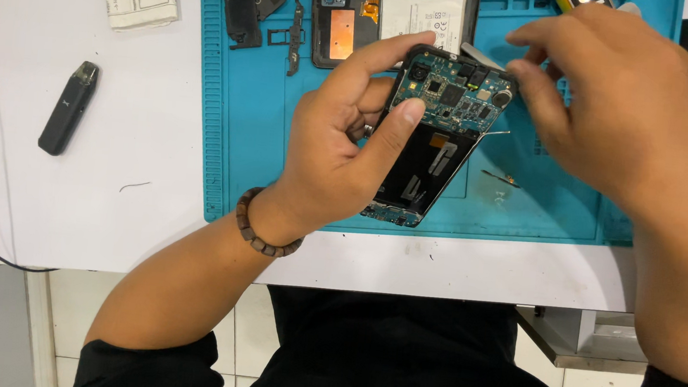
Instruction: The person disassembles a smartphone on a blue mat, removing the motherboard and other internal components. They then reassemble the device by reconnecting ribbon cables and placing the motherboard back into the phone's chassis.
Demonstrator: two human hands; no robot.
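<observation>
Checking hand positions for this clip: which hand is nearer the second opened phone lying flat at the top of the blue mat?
Left. The left hand reaches just below the flat phone; the right hand is off to its right.

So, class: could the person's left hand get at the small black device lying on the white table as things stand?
Probably not at once: the left hand holds the opened phone. The path to the black device looks free.

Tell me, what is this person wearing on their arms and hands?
Both hands are bare, with no gloves or rings that show. The left hand has a bracelet of round brown wooden beads at the wrist. The right hand shows nothing at its wrist. Black sleeves cover both upper arms, leaving the forearms bare.
</observation>
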